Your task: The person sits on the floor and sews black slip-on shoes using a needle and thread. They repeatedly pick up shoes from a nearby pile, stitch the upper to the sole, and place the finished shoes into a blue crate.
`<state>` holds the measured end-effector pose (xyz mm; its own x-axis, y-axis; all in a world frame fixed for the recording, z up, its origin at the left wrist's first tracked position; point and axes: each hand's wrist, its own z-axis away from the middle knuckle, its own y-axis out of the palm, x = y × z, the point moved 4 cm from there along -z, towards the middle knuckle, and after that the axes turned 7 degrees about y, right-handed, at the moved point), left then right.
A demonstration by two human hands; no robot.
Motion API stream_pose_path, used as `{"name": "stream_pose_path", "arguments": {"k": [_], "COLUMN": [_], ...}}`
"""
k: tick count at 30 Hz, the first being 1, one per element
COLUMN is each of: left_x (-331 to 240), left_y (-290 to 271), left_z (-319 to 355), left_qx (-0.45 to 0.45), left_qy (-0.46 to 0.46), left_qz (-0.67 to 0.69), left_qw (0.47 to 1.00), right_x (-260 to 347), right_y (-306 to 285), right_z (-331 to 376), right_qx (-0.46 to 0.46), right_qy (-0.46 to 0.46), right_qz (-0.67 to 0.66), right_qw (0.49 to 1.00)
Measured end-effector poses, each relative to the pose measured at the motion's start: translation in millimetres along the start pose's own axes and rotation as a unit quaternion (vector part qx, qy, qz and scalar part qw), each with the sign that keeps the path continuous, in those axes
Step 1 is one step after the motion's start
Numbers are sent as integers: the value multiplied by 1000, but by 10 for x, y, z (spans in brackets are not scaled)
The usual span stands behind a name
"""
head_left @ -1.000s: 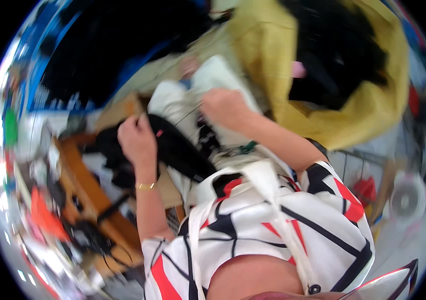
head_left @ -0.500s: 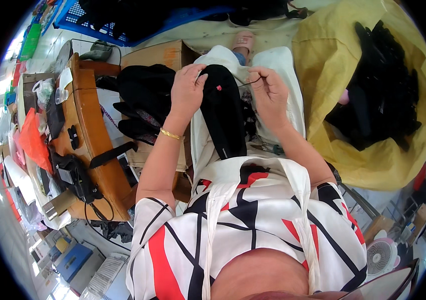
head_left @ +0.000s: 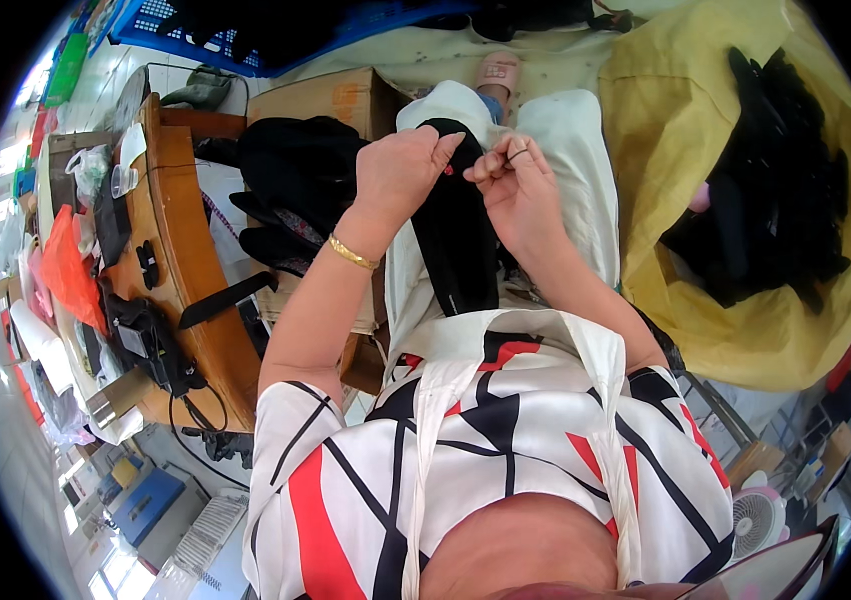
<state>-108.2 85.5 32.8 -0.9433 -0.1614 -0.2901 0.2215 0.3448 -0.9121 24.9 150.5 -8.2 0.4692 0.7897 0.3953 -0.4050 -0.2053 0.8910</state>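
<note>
A long black cloth piece (head_left: 454, 245) lies over my lap on a white apron (head_left: 568, 150), with a small red spot near its upper part. My left hand (head_left: 398, 172), below a gold bracelet (head_left: 354, 253), is closed at the cloth's left upper edge, thumb and forefinger together. Close by on the right, my right hand (head_left: 521, 195) is pinched, and a thin dark thread (head_left: 518, 154) crosses its fingers. Whether a needle is in those fingertips is too small to tell. The cloth's upper end is partly hidden behind my left hand.
To the left, more black cloth pieces (head_left: 296, 165) rest by a cardboard box (head_left: 321, 100) and a wooden table (head_left: 186, 270) bearing a black bag (head_left: 151, 345). A large yellow sack (head_left: 656, 130) holding black pieces (head_left: 761, 190) stands right; a blue basket (head_left: 211, 50) is ahead.
My hands have come closer together over the black cloth. The right one moved left and curled more, and the thread stretch between it and the cloth no longer shows.
</note>
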Motion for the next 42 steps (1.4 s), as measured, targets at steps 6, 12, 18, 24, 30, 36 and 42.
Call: {"name": "stream_pose_path", "arguments": {"k": [6,12,18,24,30,36,42], "left_x": [132,134,-23,-341,-68,73,83], "left_y": [279,266,-179,-190,-74,72,137], "left_z": [89,150,101,78,196,399,493], "left_qx": [-28,-15,-16,106,28,64,26], "left_qy": [80,56,21,-2,-66,-334,-358], "left_qz": [-74,-13,18,-53,51,413,474], "left_qw": [994,998,1000,993,996,845,804], "right_x": [-64,11,391,451,358,172,90], "right_y": [11,27,523,840,720,182,49], "right_z": [349,583,881,1150,1087,531,259], "right_qx": [40,61,188,371,243,-26,0], "right_qy": [14,-57,-371,-214,60,162,55], "right_qz": [66,376,702,610,476,433,616], "right_qw": [997,923,578,667,843,887,786]}}
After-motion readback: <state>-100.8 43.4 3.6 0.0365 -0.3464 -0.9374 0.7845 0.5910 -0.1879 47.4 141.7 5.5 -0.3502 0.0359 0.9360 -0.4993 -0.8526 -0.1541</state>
